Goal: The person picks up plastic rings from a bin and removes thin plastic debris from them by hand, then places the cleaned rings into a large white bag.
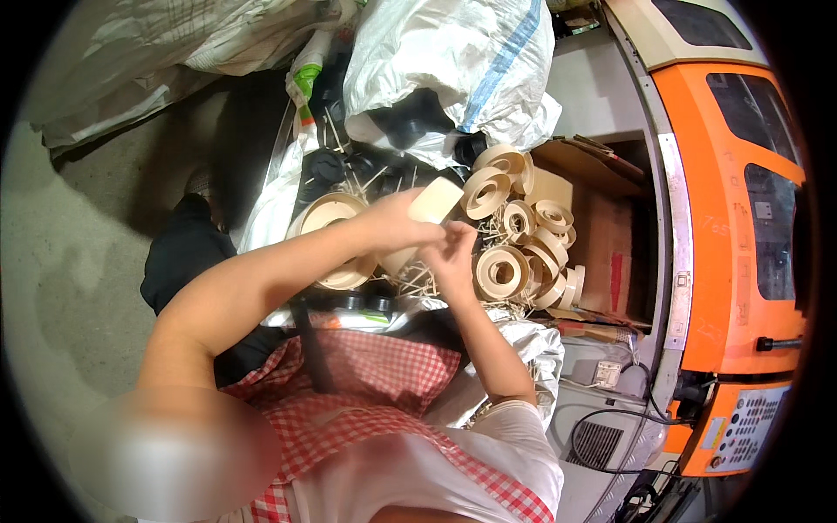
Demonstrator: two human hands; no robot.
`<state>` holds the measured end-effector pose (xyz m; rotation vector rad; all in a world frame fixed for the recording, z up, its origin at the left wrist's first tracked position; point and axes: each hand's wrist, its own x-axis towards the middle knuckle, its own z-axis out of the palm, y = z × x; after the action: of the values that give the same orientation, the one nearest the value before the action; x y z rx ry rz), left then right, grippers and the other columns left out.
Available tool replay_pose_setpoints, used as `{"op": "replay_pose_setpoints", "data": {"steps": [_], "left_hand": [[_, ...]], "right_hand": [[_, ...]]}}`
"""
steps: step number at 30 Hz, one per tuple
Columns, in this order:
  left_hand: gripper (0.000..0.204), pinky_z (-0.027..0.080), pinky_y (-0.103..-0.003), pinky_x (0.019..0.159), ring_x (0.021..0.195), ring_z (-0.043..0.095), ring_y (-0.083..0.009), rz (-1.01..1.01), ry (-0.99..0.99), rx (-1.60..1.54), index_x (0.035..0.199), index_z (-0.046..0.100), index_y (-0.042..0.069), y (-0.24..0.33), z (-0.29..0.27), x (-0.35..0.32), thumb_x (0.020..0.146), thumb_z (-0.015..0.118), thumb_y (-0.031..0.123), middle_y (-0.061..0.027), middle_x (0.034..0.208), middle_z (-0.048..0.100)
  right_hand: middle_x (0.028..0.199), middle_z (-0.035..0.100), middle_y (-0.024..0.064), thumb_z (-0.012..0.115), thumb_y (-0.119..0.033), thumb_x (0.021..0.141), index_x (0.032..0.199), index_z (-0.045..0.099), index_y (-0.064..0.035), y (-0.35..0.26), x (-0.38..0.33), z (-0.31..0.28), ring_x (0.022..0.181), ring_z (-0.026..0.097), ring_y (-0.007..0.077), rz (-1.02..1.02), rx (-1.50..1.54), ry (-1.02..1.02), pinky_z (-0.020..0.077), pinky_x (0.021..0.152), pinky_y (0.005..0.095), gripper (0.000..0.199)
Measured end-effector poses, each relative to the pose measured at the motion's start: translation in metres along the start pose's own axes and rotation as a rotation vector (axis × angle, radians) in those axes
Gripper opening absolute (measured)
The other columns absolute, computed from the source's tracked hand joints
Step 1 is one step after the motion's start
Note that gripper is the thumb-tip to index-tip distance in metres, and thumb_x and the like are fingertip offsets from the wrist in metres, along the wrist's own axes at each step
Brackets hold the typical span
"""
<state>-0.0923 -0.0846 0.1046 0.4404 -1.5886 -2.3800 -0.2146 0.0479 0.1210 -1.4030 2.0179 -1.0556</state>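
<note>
My left hand (397, 225) is closed round a cream plastic ring-shaped part (438, 200), held up on edge above the heap. Just beside it my right hand (453, 257) has its fingers bent together near the part's lower side; what they pinch, if anything, is hidden. Beneath my left forearm lie larger cream plastic rings (336, 209), partly covered by the arm. To the right of my hands several cream plastic rings (501, 273) are piled in an open cardboard box (602, 253). Thin cream sprue sticks (418, 283) are scattered under and around my hands.
A big white woven sack (436, 61) stands beyond my hands, with black plastic parts (410, 122) at its mouth. At the right is an orange machine (711, 218) with a button panel (748, 427). A cable (602, 414) loops at the lower right. More sacks (174, 44) lie at the upper left.
</note>
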Motion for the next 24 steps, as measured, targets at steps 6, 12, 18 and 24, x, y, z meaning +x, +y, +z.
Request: {"op": "replay_pose_setpoints", "data": {"steps": [6, 12, 18, 24], "left_hand": [[0.077, 0.050, -0.029, 0.078, 0.088, 0.062, -0.0161, 0.189, 0.098, 0.313, 0.136, 0.041, 0.009, -0.007, 0.007, -0.014, 0.069, 0.072, 0.031, -0.0109, 0.102, 0.064], [0.053, 0.050, -0.028, 0.079, 0.090, 0.061, -0.0164, 0.027, 0.023, 0.024, 0.122, 0.053, 0.006, -0.015, 0.004, -0.001, 0.077, 0.068, 0.030, -0.0089, 0.105, 0.063], [0.057, 0.046, -0.029, 0.084, 0.098, 0.058, -0.0170, 0.014, -0.065, 0.045, 0.123, 0.053, 0.007, -0.012, 0.005, -0.008, 0.074, 0.069, 0.031, -0.0091, 0.108, 0.062], [0.090, 0.048, -0.032, 0.082, 0.094, 0.062, -0.0278, 0.089, 0.147, 0.260, 0.140, 0.032, 0.003, -0.018, 0.006, -0.005, 0.065, 0.069, 0.037, -0.0202, 0.107, 0.062]], "right_hand": [[0.134, 0.037, 0.0200, 0.062, -0.034, 0.086, 0.139, 0.018, -0.0054, -0.003, 0.007, -0.011, 0.112, 0.052, 0.0300, 0.680, 0.878, -0.262, 0.0496, 0.090, 0.0396, 0.075], [0.126, 0.041, 0.0165, 0.066, 0.000, 0.066, 0.130, 0.037, -0.0033, 0.008, -0.008, -0.006, 0.121, 0.040, 0.0338, -0.506, -0.422, -0.103, 0.0364, 0.100, 0.0442, 0.070], [0.125, 0.045, 0.0176, 0.073, -0.016, 0.071, 0.128, 0.038, -0.0059, 0.016, -0.012, 0.005, 0.118, 0.045, 0.0329, -0.021, -0.018, -0.077, 0.0434, 0.092, 0.0468, 0.068], [0.123, 0.046, 0.0194, 0.054, -0.039, 0.087, 0.138, 0.021, -0.0073, 0.029, -0.007, 0.003, 0.094, 0.060, 0.0271, 0.275, 0.404, -0.178, 0.0554, 0.070, 0.0318, 0.068]]}}
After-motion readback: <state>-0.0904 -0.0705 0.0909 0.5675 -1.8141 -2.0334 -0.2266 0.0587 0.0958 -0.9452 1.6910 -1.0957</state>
